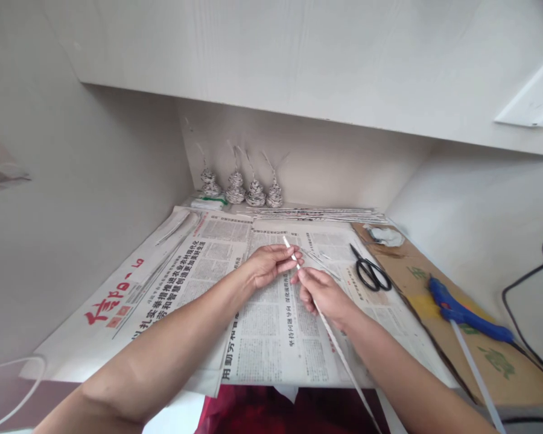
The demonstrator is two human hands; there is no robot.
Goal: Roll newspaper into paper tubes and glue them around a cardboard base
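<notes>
Here, in the head view, both hands meet over the middle of the table [438,265], which is spread with sheets of newspaper [217,253]. The left hand [271,263] has its fingers [294,260] closed in a pinch on the upper part of a long, thin rolled paper stick [332,340]. The right hand [323,294] is curled around the same stick just below, its fingers closed on it, and the two hands all but touch. The stick's tip pokes up just past the left fingers toward the far edge, and its long end runs back over the near edge, beside the right forearm.

A pair of black scissors [371,272] lies on the newspaper just right of the hands, blades pointing toward the far edge. Further right, a sheet of brown cardboard [498,367] covers the right side of the table, and a blue glue gun [466,313] rests on it with a pale glue stick [475,374] reaching toward the near right corner. A crumpled white scrap [386,235] sits at the cardboard's far end.

Along the far edge lies a bundle of more paper sticks [319,214]. Toward the far left corner stand four small woven paper cones [242,188], in a row against the back wall. A black cable [525,283] loops at the right.
</notes>
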